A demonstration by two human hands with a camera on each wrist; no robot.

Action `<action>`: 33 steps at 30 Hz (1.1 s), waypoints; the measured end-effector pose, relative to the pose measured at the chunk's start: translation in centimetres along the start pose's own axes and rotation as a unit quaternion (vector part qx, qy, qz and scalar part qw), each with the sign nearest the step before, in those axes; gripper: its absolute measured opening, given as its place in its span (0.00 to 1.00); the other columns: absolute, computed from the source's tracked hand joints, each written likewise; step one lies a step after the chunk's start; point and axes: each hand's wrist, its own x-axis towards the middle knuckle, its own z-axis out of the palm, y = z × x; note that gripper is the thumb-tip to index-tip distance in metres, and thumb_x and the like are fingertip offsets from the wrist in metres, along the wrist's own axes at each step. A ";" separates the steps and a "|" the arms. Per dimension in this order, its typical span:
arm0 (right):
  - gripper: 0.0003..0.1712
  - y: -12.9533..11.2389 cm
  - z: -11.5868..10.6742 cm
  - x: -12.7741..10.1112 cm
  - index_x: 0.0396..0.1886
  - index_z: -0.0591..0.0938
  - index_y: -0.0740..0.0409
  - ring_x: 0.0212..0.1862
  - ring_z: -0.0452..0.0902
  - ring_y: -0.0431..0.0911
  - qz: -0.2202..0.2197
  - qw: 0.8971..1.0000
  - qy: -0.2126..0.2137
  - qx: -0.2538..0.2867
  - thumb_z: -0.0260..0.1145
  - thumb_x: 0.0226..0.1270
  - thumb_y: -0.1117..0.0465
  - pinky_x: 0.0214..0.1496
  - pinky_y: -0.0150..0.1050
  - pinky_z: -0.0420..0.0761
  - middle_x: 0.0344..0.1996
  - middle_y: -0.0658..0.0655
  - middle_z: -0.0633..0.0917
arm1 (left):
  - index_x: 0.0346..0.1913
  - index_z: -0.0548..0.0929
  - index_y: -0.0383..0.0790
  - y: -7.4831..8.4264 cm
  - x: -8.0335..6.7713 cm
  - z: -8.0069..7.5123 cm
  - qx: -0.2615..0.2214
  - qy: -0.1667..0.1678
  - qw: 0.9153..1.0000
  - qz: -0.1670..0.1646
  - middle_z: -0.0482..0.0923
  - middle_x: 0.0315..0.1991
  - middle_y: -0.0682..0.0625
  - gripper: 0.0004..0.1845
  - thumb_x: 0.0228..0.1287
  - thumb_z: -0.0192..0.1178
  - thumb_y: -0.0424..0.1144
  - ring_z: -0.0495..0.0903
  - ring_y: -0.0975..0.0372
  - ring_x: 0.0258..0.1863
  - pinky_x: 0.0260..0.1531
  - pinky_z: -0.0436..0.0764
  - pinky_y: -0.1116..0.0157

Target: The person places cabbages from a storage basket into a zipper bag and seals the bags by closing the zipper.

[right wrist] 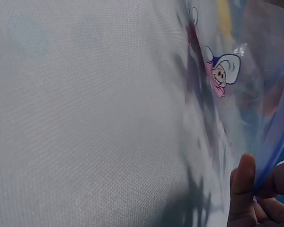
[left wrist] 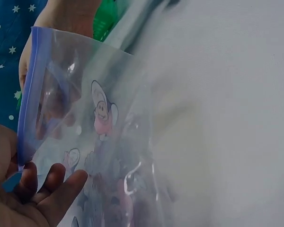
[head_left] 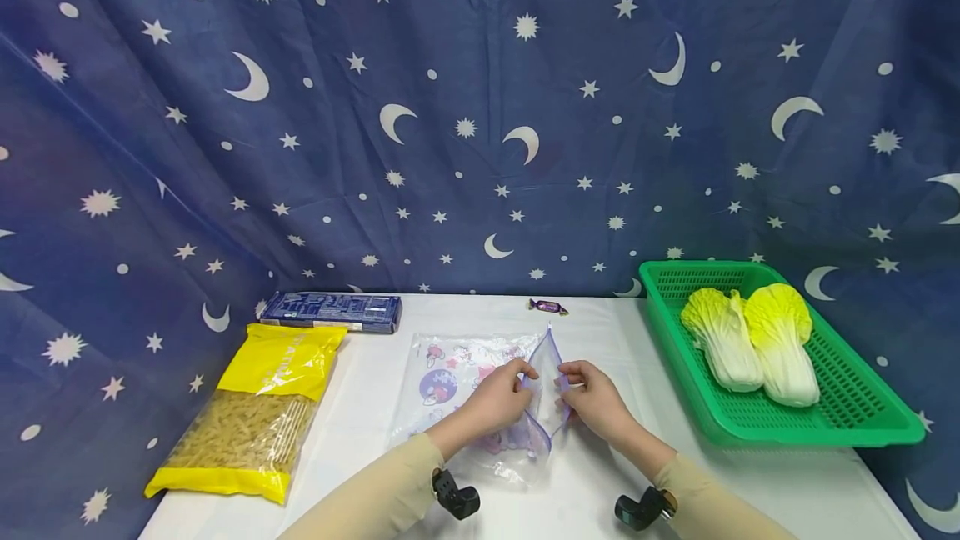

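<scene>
**Star-curtained white table: zip bag held at its mouth**

Pinched from both sides: zip bag [head_left: 480, 390] at mid-table [head_left: 600, 473], purple-edged mouth raised between left hand [head_left: 491, 401] and right hand [head_left: 596, 402]. Ran long axis leftward from the grip, flat body nearer the left hand. Lay apart: candy [head_left: 548, 306] behind, pasta packet [head_left: 255, 415] left, basket [head_left: 862, 432] right.
</scene>
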 end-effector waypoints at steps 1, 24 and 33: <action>0.27 -0.1 0.0 0.1 0.60 0.77 0.72 0.35 0.83 0.49 -0.005 1.000 0.004 -0.007 0.60 0.58 0.78 0.28 0.40 0.87 0.45 0.66 0.83 | 0.56 0.82 0.43 -0.1 0.0 -0.2 0.002 0.001 1.000 0.001 0.70 0.23 0.53 0.16 0.67 0.57 0.31 0.69 0.66 0.17 0.16 0.70 0.70; 0.36 -2.6 -1.5 1.0 0.70 0.74 0.68 0.53 0.78 0.58 -0.095 0.989 0.039 -0.102 0.59 0.58 0.79 0.36 0.30 0.80 0.57 0.66 0.81 | 0.76 0.70 0.44 1.4 0.0 -4.6 0.016 -0.006 1.000 0.008 0.71 0.65 0.39 0.34 0.66 0.51 0.26 0.79 0.63 0.15 0.16 0.80 0.69; 0.35 -3.7 -2.3 1.1 0.67 0.76 0.71 0.49 0.74 0.52 -0.111 0.982 0.044 -0.149 0.59 0.56 0.78 0.47 0.40 0.77 0.57 0.64 0.81 | 0.74 0.73 0.43 1.2 -0.6 -6.7 0.045 -0.001 0.999 0.029 0.71 0.71 0.44 0.29 0.72 0.45 0.28 0.80 0.57 0.15 0.17 0.78 0.65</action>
